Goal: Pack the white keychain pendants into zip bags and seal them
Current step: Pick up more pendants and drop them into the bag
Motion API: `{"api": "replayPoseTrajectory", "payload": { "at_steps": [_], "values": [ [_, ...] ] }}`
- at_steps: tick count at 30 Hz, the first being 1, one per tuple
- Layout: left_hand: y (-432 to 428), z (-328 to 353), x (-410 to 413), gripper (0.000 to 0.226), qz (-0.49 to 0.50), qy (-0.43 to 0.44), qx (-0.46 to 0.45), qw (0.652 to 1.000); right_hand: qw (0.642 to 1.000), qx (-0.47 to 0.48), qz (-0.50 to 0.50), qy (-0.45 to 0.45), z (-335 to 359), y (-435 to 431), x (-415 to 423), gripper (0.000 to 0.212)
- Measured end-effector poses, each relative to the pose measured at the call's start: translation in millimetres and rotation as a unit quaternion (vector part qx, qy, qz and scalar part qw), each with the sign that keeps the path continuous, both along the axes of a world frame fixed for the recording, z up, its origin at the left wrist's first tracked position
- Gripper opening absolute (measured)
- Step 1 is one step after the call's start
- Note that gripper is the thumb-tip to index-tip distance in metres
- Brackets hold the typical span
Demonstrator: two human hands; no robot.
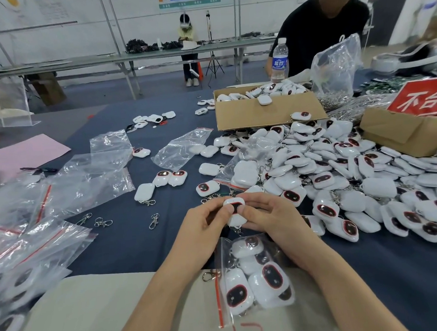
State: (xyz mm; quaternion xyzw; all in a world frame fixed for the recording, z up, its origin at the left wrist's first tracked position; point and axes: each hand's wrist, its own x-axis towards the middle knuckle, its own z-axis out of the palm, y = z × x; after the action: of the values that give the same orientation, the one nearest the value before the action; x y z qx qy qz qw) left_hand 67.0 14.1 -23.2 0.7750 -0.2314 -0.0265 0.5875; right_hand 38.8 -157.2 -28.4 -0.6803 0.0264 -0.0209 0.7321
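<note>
- A table under a dark blue cloth is filling most of the frame.
- A pile of white pendants is spreading across the right half of the frame, some lying face up with their dark, red-rimmed ovals showing.
- Empty zip bags with red strips are lying scattered over the left half, several overlapping.
- A beige sheet is covering the table's near edge at the bottom of the frame.
- A cardboard box is sitting in the upper centre, holding more pendants at its far side.
- A filled zip bag is lying at the lower centre between the two forearms, partly on the beige sheet, with several pendants inside; whether it is sealed cannot be told.
- The left hand and the right hand are meeting at the centre, just above the filled bag, fingers curling in from either side.
- A water bottle is standing upright behind the box.
- One pendant is being gripped by both hands, thumbs pressing on its dark face.
- Loose metal clasps are lying on the cloth left of the hands.
</note>
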Motion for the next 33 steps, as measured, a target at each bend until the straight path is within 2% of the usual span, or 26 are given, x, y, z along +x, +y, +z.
{"api": "replayPoseTrajectory", "payload": {
  "at_steps": [16, 21, 33],
  "values": [
    [-1.1, -8.2, 2.5, 0.022, -0.003, 0.017, 0.001, 1.000, 0.999, 0.042, -0.013, 0.005, -0.9, 1.2, 1.2, 0.015],
    [0.3, -9.5, 4.3, 0.024, 0.003, 0.014, 0.007, 1.000, 1.000, -0.006, 0.009, -0.010, -1.1, 0.5, 0.5, 0.021],
    [2.8, -7.2, 2.4, 0.027, -0.025, 0.013, -0.002, 1.000, 1.000, -0.013, 0.000, -0.004, -1.6, -0.2, -0.3, 0.020]
  ]
}}
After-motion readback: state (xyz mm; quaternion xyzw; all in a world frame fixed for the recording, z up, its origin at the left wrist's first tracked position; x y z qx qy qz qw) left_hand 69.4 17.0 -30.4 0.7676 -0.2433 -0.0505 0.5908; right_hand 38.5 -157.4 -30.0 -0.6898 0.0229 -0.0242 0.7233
